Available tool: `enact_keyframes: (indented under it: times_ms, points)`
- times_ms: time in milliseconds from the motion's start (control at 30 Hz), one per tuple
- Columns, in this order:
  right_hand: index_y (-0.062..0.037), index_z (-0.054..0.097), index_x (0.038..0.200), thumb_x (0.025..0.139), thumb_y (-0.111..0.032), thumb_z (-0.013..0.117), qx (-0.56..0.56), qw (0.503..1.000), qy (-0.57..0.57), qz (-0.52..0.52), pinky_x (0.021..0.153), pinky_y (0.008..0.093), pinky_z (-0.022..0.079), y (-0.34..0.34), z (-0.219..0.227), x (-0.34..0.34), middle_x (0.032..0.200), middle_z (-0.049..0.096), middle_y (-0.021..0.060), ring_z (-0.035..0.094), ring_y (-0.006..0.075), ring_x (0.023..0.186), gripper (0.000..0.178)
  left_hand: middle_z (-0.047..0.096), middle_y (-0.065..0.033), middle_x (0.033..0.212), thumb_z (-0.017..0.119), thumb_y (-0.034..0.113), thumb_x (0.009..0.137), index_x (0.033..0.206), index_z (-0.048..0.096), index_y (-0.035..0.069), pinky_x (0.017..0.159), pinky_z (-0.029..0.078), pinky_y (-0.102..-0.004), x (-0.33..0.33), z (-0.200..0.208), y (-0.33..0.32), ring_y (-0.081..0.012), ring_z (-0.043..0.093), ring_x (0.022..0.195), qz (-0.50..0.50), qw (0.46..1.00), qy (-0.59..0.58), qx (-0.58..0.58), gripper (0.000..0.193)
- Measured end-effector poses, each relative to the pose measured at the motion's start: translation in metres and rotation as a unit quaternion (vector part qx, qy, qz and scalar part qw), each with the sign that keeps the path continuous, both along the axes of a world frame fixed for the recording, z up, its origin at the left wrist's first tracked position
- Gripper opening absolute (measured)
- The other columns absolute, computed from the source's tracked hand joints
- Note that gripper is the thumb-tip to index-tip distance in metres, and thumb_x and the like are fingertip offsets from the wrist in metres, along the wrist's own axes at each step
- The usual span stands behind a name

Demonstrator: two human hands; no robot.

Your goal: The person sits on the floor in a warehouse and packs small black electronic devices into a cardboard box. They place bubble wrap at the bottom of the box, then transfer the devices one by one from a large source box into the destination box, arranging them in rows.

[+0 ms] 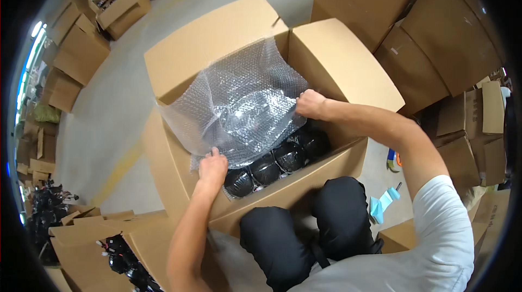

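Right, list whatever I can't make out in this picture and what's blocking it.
- Head view: how many black rounded items the carton holds; bubble wrap covers most of its inside.
- Head view: exactly what those items are; glossy dark surfaces hide detail.
- Head view: the lower-left open box; the bottom edge cuts it off.
- Head view: the blue-and-orange item; too small.

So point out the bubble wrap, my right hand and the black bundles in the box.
Bubble wrap [237,109], head view: middle of the sheet.
Right hand [311,104], head view: back of the hand.
Black bundles [265,170], head view: top of one bundle.
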State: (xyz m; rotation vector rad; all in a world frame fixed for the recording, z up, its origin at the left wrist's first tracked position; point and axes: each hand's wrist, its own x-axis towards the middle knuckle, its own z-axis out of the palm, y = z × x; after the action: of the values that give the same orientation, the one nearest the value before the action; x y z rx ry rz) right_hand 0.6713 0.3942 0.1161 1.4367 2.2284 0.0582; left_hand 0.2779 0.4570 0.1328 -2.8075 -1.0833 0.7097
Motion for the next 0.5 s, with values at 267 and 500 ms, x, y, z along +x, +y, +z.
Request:
enact_keyframes:
  times_ms: [267,500]
  points:
    - [-0.0151,0.08,0.097,0.093,-0.019,0.062,-0.162,0.986,-0.028,-0.011,0.079,0.0386,0.058,0.004,-0.077,-0.03,0.107,0.077,0.0054,0.074,0.0231,0.101,0.019,0.067,-0.0271,0.124,0.065,0.016,0.09,0.114,0.073,-0.002,0.094,0.057,-0.0436,0.002,-0.096,0.028,-0.0367,0.069,0.111,0.042,0.973,0.107,-0.203,0.031]
    - [-0.0119,0.08,0.105,0.092,-0.022,0.065,-0.255,0.965,-0.052,-0.027,0.084,0.0391,0.056,-0.018,-0.09,-0.036,0.113,0.076,0.0089,0.072,0.0262,0.106,0.022,0.069,-0.0263,0.121,0.08,0.041,0.084,0.111,0.072,-0.001,0.096,0.054,-0.0464,0.042,-0.07,0.037,-0.0373,0.067,0.114,0.153,0.952,-0.029,-0.263,0.05]
